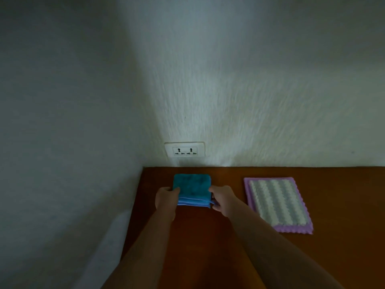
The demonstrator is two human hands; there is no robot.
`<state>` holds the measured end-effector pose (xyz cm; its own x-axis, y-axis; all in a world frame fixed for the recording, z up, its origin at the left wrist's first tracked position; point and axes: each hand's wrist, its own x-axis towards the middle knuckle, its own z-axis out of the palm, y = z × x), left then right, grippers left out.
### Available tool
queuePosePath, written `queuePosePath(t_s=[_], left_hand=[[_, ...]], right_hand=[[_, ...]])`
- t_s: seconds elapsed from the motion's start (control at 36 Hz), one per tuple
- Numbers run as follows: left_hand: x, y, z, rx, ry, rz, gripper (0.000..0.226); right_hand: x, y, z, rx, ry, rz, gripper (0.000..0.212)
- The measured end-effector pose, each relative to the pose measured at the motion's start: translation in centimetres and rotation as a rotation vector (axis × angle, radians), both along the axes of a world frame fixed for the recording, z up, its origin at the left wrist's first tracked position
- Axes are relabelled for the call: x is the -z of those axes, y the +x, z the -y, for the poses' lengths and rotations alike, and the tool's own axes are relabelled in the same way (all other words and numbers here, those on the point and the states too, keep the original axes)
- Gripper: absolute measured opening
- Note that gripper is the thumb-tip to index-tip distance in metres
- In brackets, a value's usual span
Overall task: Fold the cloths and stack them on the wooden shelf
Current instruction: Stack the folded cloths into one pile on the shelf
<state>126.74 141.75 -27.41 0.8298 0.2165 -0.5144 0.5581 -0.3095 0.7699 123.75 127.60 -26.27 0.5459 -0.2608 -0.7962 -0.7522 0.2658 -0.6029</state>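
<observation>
White rough walls (250, 80) meet in a corner behind the wooden shelf (343, 195), and the light is dim. Your folded pile (192, 192) lies on the shelf close to this corner: a teal cloth (191, 184) on top and blue cloth (192, 202) layers under it, with their folded edges turned toward you. Your left hand (166, 198) grips the left side of the pile, thumb over the teal top. Your right hand (223, 200) grips the right side, so the two hands are apart with the pile clamped between them. I think you hold it from both sides so that the layers remain square and do not slide while you place or straighten them. A small blue loop (214, 203) shows by your right fingers; whether you pinch it I cannot tell. To the right, apart from the pile, a striped cloth with purple border (278, 204) lies flat and looks not yet folded. Above the pile, a double wall socket (184, 150) sits low on the wall.
</observation>
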Motion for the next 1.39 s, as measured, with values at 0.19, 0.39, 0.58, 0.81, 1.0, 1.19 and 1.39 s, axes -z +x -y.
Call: queuePosePath(t_s=[0.19, 0.39, 0.58, 0.81, 1.0, 1.19, 1.39], left_hand=[[0.7, 0.6, -0.6, 0.015, -0.077, -0.116, 0.045], [0.6, 0.5, -0.9, 0.064, -0.158, -0.131, 0.044], [-0.4, 0.5, -0.1, 0.081, -0.252, -0.128, 0.033], [-1.5, 0.1, 1.9, 0.185, -0.305, -0.102, 0.012], [-1.6, -0.7, 5.3, 0.140, -0.432, -0.066, 0.022], [-2.7, -2.2, 10.7, 0.194, -0.555, -0.067, 0.033], [-2.9, -4.4, 15.2, 0.407, -0.551, -0.056, 0.051]], right_hand=[[0.9, 0.7, -1.2, 0.107, -0.017, -0.021, 0.011], [0.7, 0.8, -1.4, 0.027, -0.052, -0.041, 0.035], [0.1, 0.4, -0.8, 0.043, -0.020, -0.035, 0.042], [-0.7, -0.6, 2.1, 0.050, 0.019, 0.103, 0.036], [-1.8, -2.2, 5.2, 0.138, -0.023, 0.233, 0.024], [-2.5, -5.2, 9.9, 0.157, -0.242, 0.367, 0.013], [-2.3, -8.4, 14.3, 0.164, -0.387, 0.355, 0.007]])
